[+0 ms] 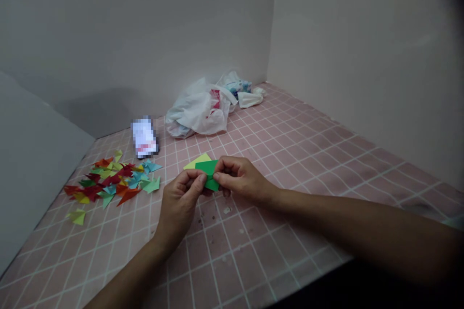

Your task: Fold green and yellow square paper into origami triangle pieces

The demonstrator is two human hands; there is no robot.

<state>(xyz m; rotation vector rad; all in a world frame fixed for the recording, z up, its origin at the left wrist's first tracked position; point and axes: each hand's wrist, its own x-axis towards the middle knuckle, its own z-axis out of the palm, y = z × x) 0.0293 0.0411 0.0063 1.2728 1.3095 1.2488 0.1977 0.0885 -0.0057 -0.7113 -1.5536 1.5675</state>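
Note:
A folded green paper (206, 167) is held up between my two hands, above the pink checked tabletop (232, 241). My left hand (182, 193) pinches its left side between thumb and fingers. On the other side, my right hand (241, 178) grips the right edge, thumb and fingertips closed on the paper. The lower part of the paper narrows between the thumbs, and the fingers hide some of its folds. Just behind it, a yellow paper (197, 160) lies on the table, partly covered by the green one.
Left of my hands lies a pile of folded paper pieces (112, 178) in many colours, with a single yellow folded piece (77, 216) nearer me. A lit phone (144, 137) stands behind the pile. White plastic bags (199, 108) rest against the back wall (145, 34).

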